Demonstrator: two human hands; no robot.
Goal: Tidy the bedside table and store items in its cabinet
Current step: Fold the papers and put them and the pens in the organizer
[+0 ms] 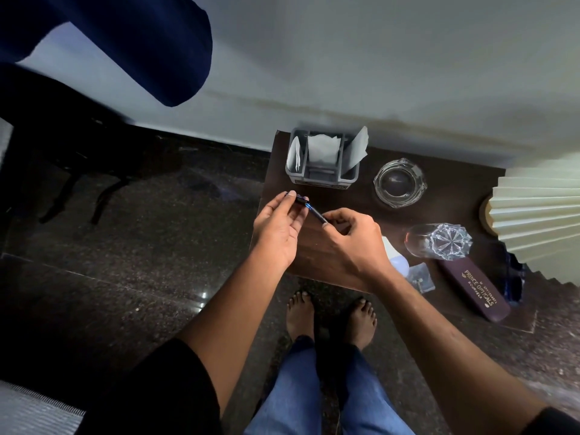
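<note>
A dark pen (310, 209) with a blue band is held over the dark wooden bedside table (354, 196). My left hand (277, 229) pinches its cap end between thumb and fingers. My right hand (348, 237) pinches the other end. On the table stand a grey organiser (323, 178) with white papers, a glass ashtray (398, 183), a cut-glass tumbler (439, 243) lying on its side, a maroon spectacle case (474, 288), a small clear packet (420, 276) and a white object (397, 262) partly hidden by my right wrist.
A pleated cream lampshade (539, 215) overhangs the table's right side, with a blue glass item (514, 277) below it. A white wall runs behind. A dark chair (62, 146) stands on the dark stone floor to the left. My bare feet (329, 318) are in front of the table.
</note>
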